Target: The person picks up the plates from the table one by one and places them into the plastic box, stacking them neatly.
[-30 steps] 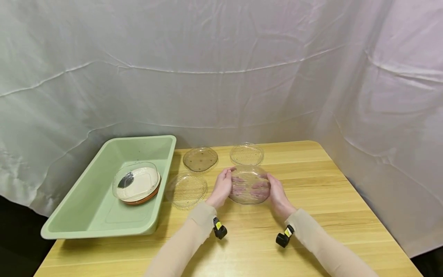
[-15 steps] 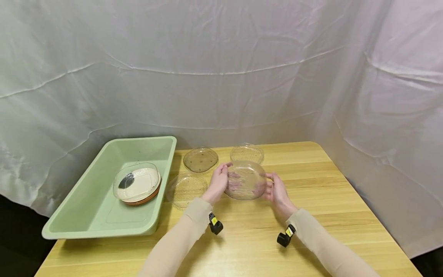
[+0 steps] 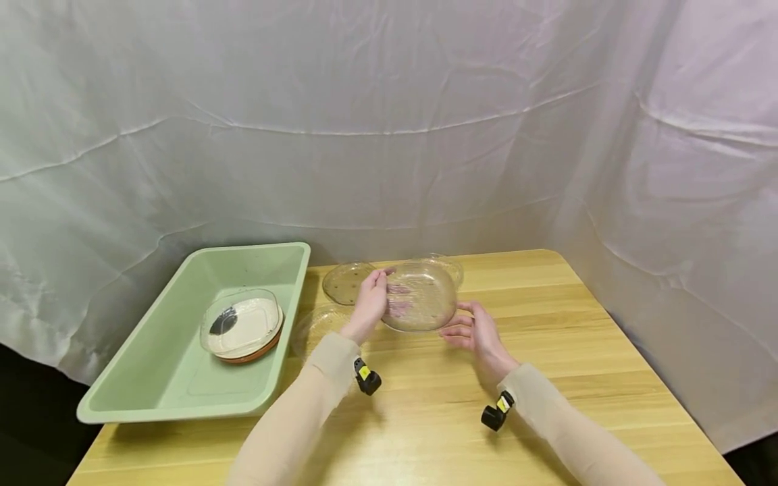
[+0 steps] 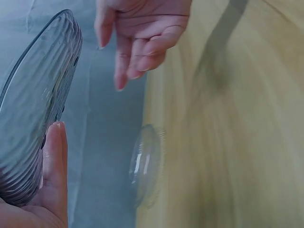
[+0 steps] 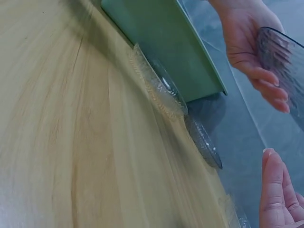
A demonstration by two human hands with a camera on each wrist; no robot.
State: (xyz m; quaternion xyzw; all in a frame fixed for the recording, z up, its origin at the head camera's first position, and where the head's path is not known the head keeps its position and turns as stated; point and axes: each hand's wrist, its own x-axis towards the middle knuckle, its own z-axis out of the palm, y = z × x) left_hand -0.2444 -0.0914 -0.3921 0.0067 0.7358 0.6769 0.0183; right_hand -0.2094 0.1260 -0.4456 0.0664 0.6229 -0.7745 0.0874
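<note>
A clear ribbed glass plate (image 3: pixel 422 297) is tilted up above the table in the head view. My left hand (image 3: pixel 369 304) grips its left edge, thumb on the near face and fingers showing through the glass behind. The plate also stands out in the left wrist view, where its ribbed underside (image 4: pixel 47 99) faces the camera. My right hand (image 3: pixel 480 337) is just off the plate's lower right edge, its fingers loosely extended and holding nothing. In the right wrist view a gap separates the right fingers (image 5: pixel 273 185) from the plate (image 5: pixel 285 61).
A green tub (image 3: pixel 182 398) at the left holds a stack with a white dish (image 3: pixel 255 324) and a clear dish (image 3: pixel 209 317) on top. Several clear plates lie on the wooden table (image 3: pixel 583 378): a smoky one (image 3: pixel 340 287), another (image 3: pixel 313 331) beside the tub, one (image 3: pixel 452 266) at the back.
The left hand has carried the glass plate up and to the left. The right hand has let go of its right edge and now stands apart from it.
</note>
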